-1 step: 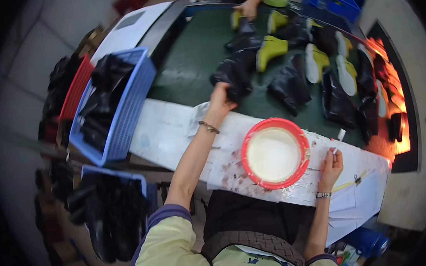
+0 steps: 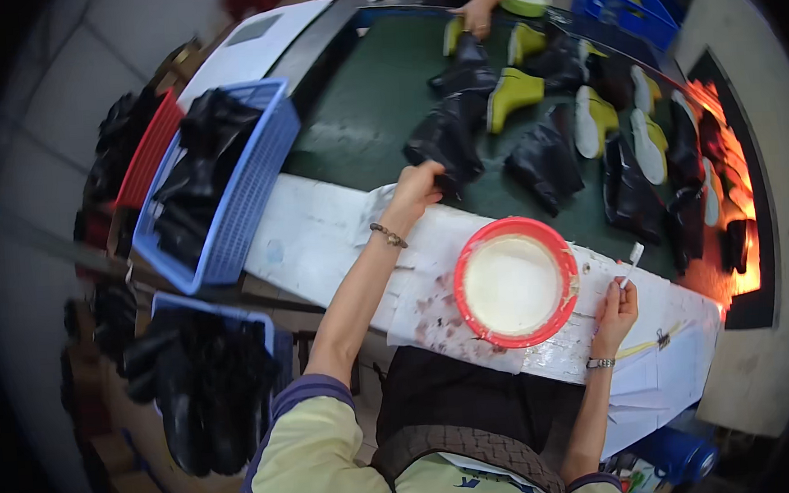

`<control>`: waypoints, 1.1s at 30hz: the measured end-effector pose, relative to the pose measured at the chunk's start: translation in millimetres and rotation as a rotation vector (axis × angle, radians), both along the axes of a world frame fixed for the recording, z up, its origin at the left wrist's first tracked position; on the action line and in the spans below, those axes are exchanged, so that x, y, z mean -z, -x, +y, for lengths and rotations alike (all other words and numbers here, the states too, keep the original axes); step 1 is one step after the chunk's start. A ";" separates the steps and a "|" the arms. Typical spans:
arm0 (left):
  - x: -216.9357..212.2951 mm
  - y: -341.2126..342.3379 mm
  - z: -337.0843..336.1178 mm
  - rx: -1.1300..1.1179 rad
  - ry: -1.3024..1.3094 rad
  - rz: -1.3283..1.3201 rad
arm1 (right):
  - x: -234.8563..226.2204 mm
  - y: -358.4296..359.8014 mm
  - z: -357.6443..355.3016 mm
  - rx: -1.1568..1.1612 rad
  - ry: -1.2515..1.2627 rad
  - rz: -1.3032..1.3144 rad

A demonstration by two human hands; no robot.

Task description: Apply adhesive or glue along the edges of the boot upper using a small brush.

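Observation:
My left hand (image 2: 416, 192) has its fingers closed on the near edge of a black boot (image 2: 445, 144), lying on the green belt (image 2: 341, 114). Between the fingers of my right hand (image 2: 616, 317) is a slim white brush (image 2: 632, 263) like a toothbrush, its head pointing away from me. A red bowl (image 2: 465, 319) of cream-coloured liquid sits on the white board (image 2: 307, 220) between my two hands. Just right of the held boot lies another black boot (image 2: 543, 158).
Yellow boots (image 2: 513, 95) and pale-soled black ones cover the belt's right side, beside a glowing orange opening (image 2: 743, 252). Opposite, another person's hand (image 2: 475, 17) touches a boot. Blue crates (image 2: 258, 164) of black footwear stand at left. Papers (image 2: 660, 379) lie at right.
The whole view has shifted slightly. My left hand and the boot it holds have come a little nearer to me. The brush stays in my right hand.

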State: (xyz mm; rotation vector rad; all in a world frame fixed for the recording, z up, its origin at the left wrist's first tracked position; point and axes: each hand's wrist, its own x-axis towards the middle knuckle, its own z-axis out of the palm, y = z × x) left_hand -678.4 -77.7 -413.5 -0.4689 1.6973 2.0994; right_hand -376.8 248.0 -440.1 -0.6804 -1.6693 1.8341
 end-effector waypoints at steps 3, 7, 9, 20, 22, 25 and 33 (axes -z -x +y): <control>-37.4 -25.2 -60.4 -0.099 0.505 0.755 | -0.4 3.7 -9.5 -0.004 -0.005 0.048; -141.6 -21.6 -178.8 -0.806 1.464 1.314 | -2.8 0.8 -7.9 -0.007 -0.009 0.046; -159.5 -5.2 -246.6 -0.956 1.616 1.123 | -4.2 1.3 -8.6 -0.021 0.012 0.053; -208.4 43.9 -361.4 -1.036 1.432 1.107 | 0.9 0.6 -8.3 -0.050 -0.095 -0.049; -248.5 13.3 -333.8 -1.098 1.316 1.353 | -3.7 -1.0 -11.2 -0.034 -0.131 -0.098; -300.0 -58.7 -246.6 -1.040 0.938 1.454 | -6.1 -2.2 -12.0 -0.033 -0.177 -0.134; -280.2 -102.6 -180.4 -0.253 0.099 1.251 | 0.6 0.5 -10.7 0.045 -0.253 -0.107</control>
